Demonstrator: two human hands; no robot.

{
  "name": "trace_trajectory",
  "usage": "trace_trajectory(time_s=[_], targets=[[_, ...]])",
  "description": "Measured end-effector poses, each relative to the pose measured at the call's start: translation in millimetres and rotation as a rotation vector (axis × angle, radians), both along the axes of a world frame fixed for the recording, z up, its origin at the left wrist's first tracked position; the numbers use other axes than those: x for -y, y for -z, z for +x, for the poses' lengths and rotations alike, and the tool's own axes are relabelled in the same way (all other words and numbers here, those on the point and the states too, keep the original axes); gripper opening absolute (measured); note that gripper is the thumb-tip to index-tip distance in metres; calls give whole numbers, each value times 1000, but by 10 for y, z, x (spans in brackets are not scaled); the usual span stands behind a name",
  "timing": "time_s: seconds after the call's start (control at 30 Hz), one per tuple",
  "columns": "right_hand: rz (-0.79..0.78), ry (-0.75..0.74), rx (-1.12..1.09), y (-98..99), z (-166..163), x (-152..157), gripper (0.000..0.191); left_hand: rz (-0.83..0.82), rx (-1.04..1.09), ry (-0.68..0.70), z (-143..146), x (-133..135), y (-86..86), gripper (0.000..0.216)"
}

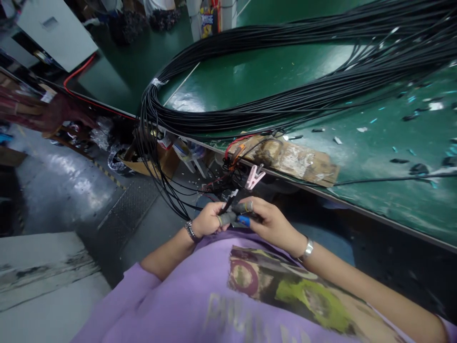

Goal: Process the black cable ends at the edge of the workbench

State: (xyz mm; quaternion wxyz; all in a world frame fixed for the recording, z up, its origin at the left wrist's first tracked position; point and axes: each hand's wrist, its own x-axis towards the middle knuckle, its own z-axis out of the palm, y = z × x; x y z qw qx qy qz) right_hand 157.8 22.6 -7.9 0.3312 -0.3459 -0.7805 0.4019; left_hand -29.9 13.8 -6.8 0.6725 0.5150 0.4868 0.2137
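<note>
In front of my shirt, my left hand point(211, 220) pinches a black cable end point(228, 202) whose pale tip points up and away. A wrapped thumb presses on it from the near side. My right hand point(273, 225) meets it from the right, thumb and forefinger closed together against the left fingertips. Grey wrapping covers one of its fingers and blue tape another. Whatever sits between those right fingers is hidden. Several black cables point(148, 143) hang over the table edge down to my left hand. Just beyond the hands, a pink clip point(254, 177) juts from the table edge.
A big coil of black cable point(250, 114) lies on the green table point(374, 205). Worn cardboard point(296, 159) covers part of its edge, beside red and orange wires point(235, 152). Cable scraps point(417, 169) litter the right side. A cardboard box point(160, 164) stands below, left.
</note>
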Motion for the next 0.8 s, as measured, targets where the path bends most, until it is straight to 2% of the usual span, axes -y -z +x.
trace_trajectory(time_s=[0.17,0.3,0.37,0.47,0.57,0.67,0.73,0.8], targets=[[16,96,170,0,18,35,19,-11,14,-12,-16,7,28,48],[-100,2,89,-66,31,0,19,-53,116,-35,-17,27,92,51],[-233,-59,-12,-97,36,-32,21,-111,180,-46,-17,24,122,52],[-507,-72,-176,-92,27,-67,27,-191,215,-12,-7,-1,133,51],[-921,-53,-316,-27,-4,-83,34,-229,185,27,24,-18,106,51],[-1289,-66,-401,24,-33,-115,39,-245,219,-67,68,1,84,51],[-1349,-61,-380,23,-39,-152,39,-270,303,-158,92,20,84,50],[-1274,-9,-298,-1,-32,-187,37,-327,375,-220,103,32,89,47]])
